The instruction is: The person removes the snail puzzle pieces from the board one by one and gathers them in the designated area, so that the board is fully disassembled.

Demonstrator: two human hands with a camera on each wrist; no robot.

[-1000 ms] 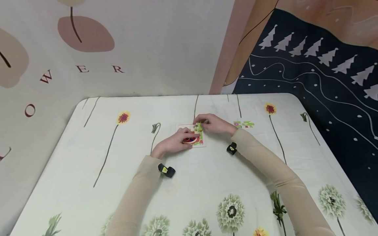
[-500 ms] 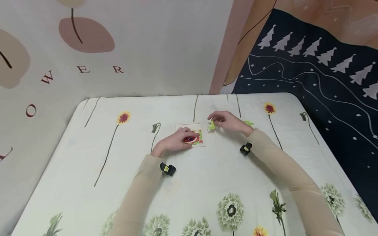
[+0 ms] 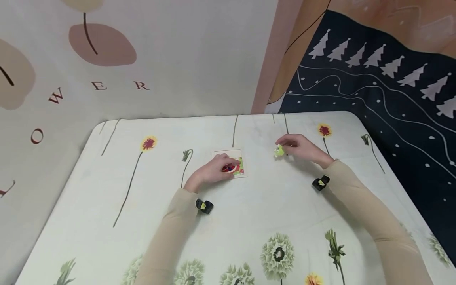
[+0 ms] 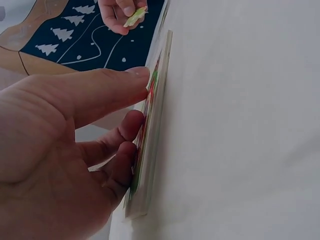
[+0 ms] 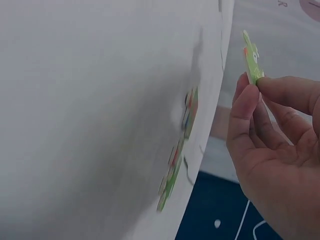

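On the table lies a small jigsaw puzzle board, its upper strip bare and pale, with colourful red and green pieces fitted lower down. My left hand rests over the board's left part and hides some of its picture. In the left wrist view, the fingertips press against the picture side of the board. To the board's right, my right hand pinches a light green puzzle piece between thumb and fingers. The right wrist view shows this puzzle piece raised off the table.
Two loose puzzle pieces lie on the table beneath my right hand: one nearer the held piece, another beyond it. A white flowered cloth covers the table. Behind it rises a pale printed wall hanging.
My right hand has lifted the green puzzle piece off the board and carried it to the right, over where the loose pieces lie. My left hand has stayed on the board.
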